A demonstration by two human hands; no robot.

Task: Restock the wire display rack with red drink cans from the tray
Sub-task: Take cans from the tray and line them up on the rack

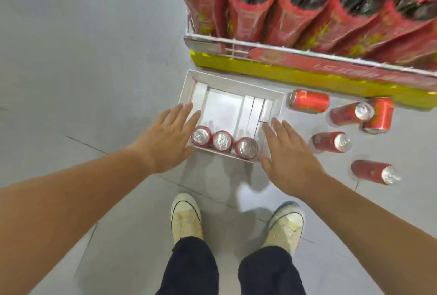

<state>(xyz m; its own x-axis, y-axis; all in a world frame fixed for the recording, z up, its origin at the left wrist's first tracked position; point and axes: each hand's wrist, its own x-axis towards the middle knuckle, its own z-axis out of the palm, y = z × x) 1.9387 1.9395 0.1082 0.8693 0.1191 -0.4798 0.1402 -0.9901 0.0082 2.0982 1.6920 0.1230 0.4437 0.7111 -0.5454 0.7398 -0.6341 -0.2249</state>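
Observation:
A shallow white tray [227, 84] lies on the grey floor below me. Three red cans [222, 141] stand upright in a row along its near edge. My left hand [165, 138] hovers flat and open at the tray's left side, its fingers over the left wall. At the tray's right side my right hand [288, 155] is spread open, holding nothing. Several more red cans [308, 101] lie scattered on the floor to the right, most on their sides. The wire rack's front rail [283, 54] runs across the top right.
Large dark bottles with red labels [305, 3] fill the rack shelf above a yellow base strip [295, 74]. My white shoes [186, 216] stand on the tiled floor just behind the tray. Bare grey floor extends to the left.

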